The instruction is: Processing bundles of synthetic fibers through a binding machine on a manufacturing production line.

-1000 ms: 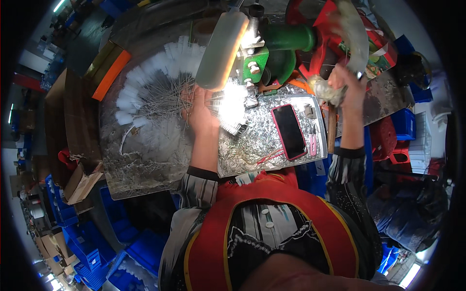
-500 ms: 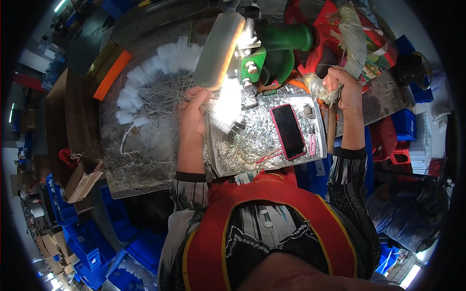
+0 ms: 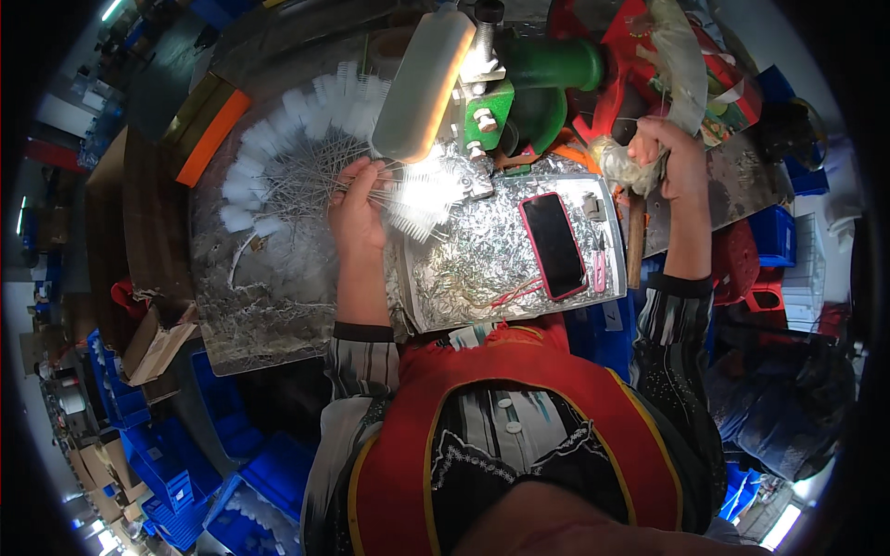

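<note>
Far left of the bench (image 3: 278, 324): the fan of white-tipped wire brushes (image 3: 278, 157) lies spread in an arc, loose wire scattered under it. Your left hand (image 3: 357, 204) has moved back toward that pile vs. a sec ago, when it was up by the bright patch under the machine; now it's closed in a pinch on a small bundle of brush wires (image 3: 408, 190), bristle ends pointing right toward the green machine (image 3: 519, 88). So by my read you're between feeds: bundle in hand, just beside the machine, not yet at it. Above the bundle sits the long pale pad (image 3: 422, 83), tilted. Mid-bench: shiny metal tray (image 3: 482, 269) w/ wire scraps, a red-cased phone (image 3: 553, 246) on it, small pink snips (image 3: 600, 269) next to that. Right: your right hand (image 3: 669, 153) has dropped from the raised spot it held earlier; it's closed round a plastic-wrapped lever (image 3: 640, 167) by the red part of the machine (image 3: 630, 56). Can't tell how tight that grip is.
</note>
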Demonstrator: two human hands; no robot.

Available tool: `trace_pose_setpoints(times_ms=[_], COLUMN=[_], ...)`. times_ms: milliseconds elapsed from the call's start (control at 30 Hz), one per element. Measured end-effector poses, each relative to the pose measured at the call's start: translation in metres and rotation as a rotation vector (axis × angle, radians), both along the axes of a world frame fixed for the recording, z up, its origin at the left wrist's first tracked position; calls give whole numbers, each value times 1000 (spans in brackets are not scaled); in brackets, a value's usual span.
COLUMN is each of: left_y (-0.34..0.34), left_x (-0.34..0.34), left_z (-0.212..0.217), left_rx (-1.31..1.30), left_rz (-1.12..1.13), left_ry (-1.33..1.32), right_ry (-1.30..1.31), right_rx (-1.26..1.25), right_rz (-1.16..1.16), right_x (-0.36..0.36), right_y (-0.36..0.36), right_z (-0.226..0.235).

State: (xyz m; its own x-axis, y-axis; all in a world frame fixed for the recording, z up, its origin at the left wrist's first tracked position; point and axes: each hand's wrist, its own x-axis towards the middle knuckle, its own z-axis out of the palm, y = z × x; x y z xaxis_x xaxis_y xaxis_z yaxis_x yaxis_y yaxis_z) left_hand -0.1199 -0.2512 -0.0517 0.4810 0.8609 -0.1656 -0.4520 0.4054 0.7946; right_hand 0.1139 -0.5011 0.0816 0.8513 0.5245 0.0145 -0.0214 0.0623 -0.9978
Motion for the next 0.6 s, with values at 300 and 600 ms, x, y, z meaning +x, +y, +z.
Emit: trace_pose_setpoints(times_ms=[300,600], left_y=[2,4], left_x=[-3,0], left_z=[-1,-4], left_rx=[6,-69], left_rz=[15,17], left_ry=[-18,-99], right_ry=[-244,-200], right_rx=[175,264], right_rz=[-101,137], right_x=[-11,11], right_y=[9,0], right_z=[-25,-59])
